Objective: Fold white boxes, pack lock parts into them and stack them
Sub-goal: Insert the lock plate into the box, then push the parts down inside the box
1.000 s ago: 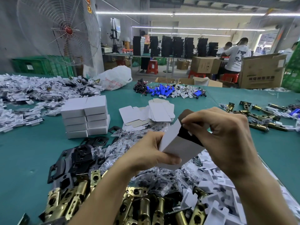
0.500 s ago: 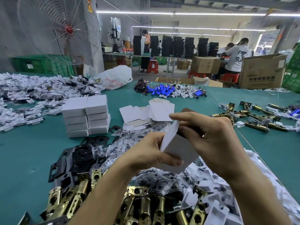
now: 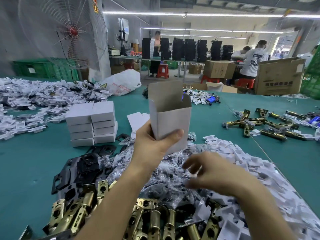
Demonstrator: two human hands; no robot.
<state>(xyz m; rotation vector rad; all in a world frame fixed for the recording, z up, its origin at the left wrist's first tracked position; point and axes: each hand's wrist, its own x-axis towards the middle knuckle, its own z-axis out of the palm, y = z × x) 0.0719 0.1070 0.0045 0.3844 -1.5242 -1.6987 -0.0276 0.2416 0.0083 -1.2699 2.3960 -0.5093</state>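
Gripping the white box [image 3: 170, 118] low down, the left hand [image 3: 152, 144] has its thumb across the front face. Box is upright, held up off the table, mouth up, top flap standing at the far side, prob. so the opening is clear for loading. Right hand [image 3: 213, 172] holds nothing; fingers loose and spread (blurred), just over the heap of clear bagged parts [image 3: 166, 172]. Looks set to pick one. Brass latches [image 3: 152, 220] lie nearest the person, black plates [image 3: 83, 163] to the left, white inserts [image 3: 242, 153] to the right, all w/in reach of the free hand. Finished boxes [image 3: 91, 123] are stacked beyond on the green table [image 3: 26, 161], w/ flat blanks [image 3: 137, 118] just beside them.
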